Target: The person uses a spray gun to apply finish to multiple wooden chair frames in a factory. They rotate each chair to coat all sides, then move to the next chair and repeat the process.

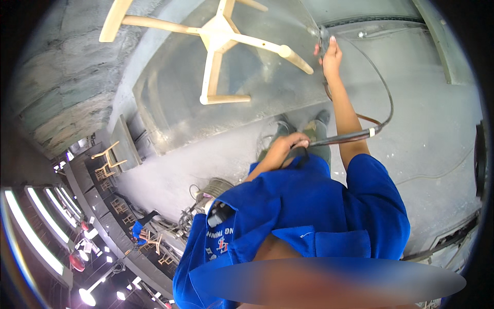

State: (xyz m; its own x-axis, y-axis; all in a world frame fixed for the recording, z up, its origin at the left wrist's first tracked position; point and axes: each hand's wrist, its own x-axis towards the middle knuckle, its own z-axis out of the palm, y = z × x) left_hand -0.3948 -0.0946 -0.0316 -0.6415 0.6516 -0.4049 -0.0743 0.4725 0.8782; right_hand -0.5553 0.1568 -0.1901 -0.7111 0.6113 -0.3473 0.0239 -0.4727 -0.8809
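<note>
My right hand (pixel 331 59) is stretched far forward and closed around a grey spray gun (pixel 323 40). A pale haze shows at the gun's nozzle, on the side toward a bare wooden chair frame (pixel 218 33). That light-coloured frame, with its legs spread out, lies ahead and to the left, apart from both hands. Near my waist, my left hand (pixel 292 144) is closed around a dark hose (pixel 345 138). From there the hose loops out to the right and curves back up toward the gun. Some fingers of each hand are hidden.
Below the frame is a grey dusty panel (pixel 180 113). A rough wall (pixel 67 77) rises at the left. Further off stand several wooden chair frames (pixel 105 157) and a person in blue (pixel 138 230). A round ribbed container (pixel 218 188) stands beside me on the left.
</note>
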